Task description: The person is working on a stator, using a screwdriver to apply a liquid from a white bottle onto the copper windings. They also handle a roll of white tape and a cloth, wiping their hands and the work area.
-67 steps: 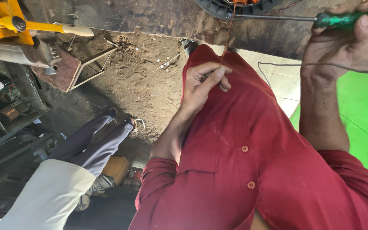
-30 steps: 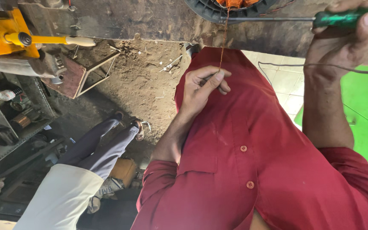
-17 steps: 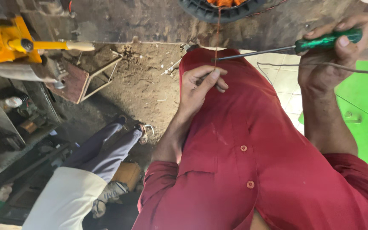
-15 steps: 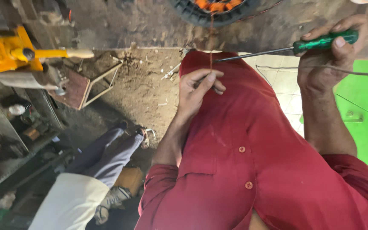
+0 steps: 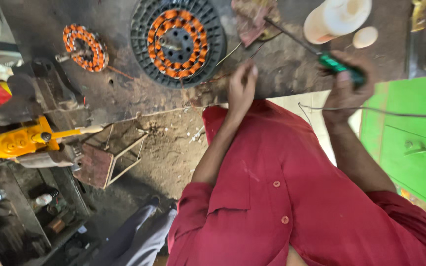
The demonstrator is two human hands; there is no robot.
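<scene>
The left hand pinches a thin copper wire at the near edge of the dark workbench, just beside the round stator wound with orange coils. The right hand is clenched around a green-handled screwdriver, its shaft reaching toward the bench's far edge near a white spool.

On the workbench, the round wound stator sits at centre. At its nine o'clock lies a smaller wound coil; at its three o'clock a rag, and beyond that a spool. The left hand is at the stator's four o'clock, near the bench edge. The right hand grips a screwdriver (tip under the rag), at the spool's six o'clock.
</scene>
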